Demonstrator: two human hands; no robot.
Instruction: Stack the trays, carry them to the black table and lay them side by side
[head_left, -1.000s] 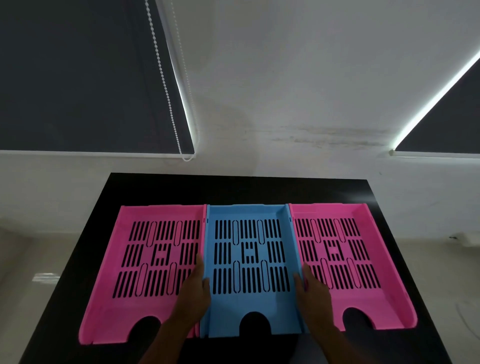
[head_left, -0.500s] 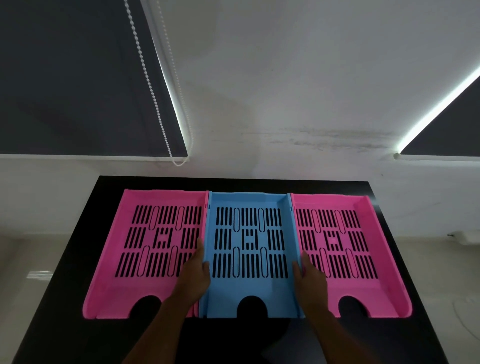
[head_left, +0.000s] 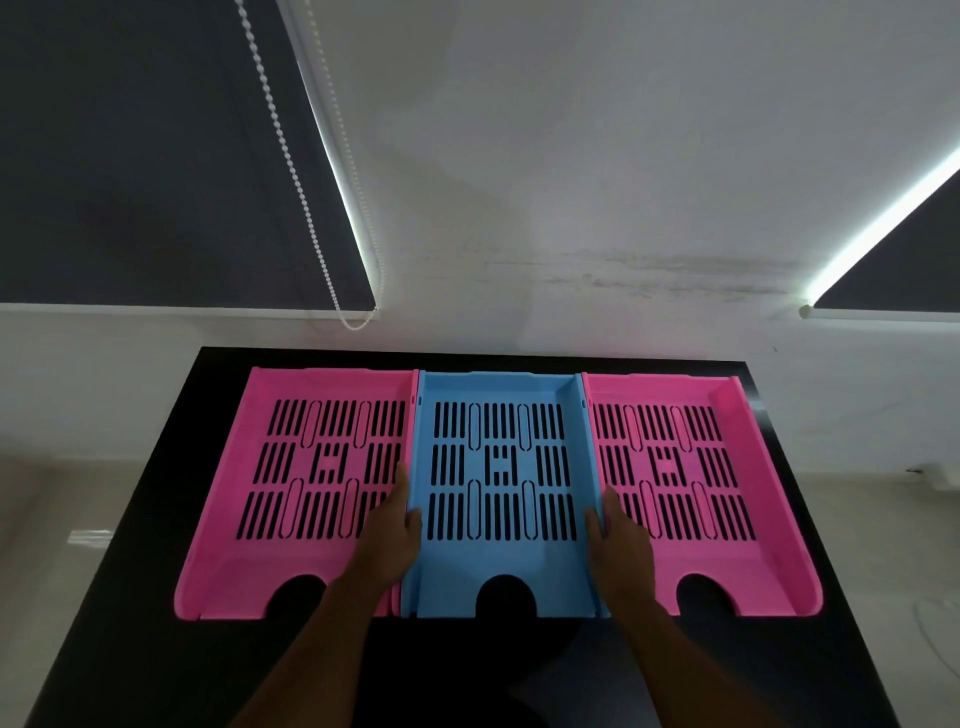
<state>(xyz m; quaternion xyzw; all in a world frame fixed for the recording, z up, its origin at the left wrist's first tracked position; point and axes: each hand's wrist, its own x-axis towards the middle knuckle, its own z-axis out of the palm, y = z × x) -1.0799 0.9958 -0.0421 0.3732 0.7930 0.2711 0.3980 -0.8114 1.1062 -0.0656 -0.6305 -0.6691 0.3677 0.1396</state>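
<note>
Three slotted letter trays lie side by side on the black table, their side walls touching. The blue tray is in the middle, with a pink tray on its left and another pink tray on its right. My left hand grips the blue tray's left wall, thumb inside the tray. My right hand grips its right wall in the same way. All three trays rest flat with their notched fronts toward me.
A white wall stands right behind the table. Dark roller blinds hang at the upper left and upper right, and a white bead chain dangles down to the sill. Pale floor shows on both sides of the table.
The view has shifted slightly, so the trays sit a little higher in the frame. My hands stay on the blue tray's side walls and the trays have not moved on the table.
</note>
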